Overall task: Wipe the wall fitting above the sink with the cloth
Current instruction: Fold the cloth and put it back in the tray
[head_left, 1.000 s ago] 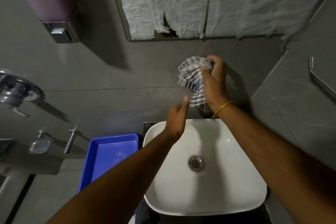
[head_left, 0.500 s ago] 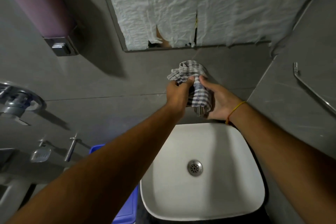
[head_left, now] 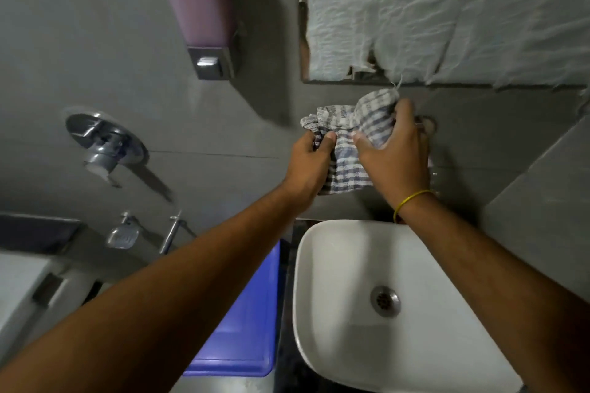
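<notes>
A blue-and-white checked cloth is bunched against the grey wall above the white sink. My left hand grips its left side and my right hand grips its right side, pressing it over the wall fitting. Only a small rim of the fitting shows past my right fingers; the rest is hidden under cloth and hand. A yellow band circles my right wrist.
A mirror covered with crumpled white paper hangs above. A purple soap dispenser and a chrome shower mixer are on the wall to the left, with a blue tray beside the sink. A side wall stands close on the right.
My left hand rose from above the sink and took hold of the cloth. Both hands now hold it against the fitting. The view has shifted left.
</notes>
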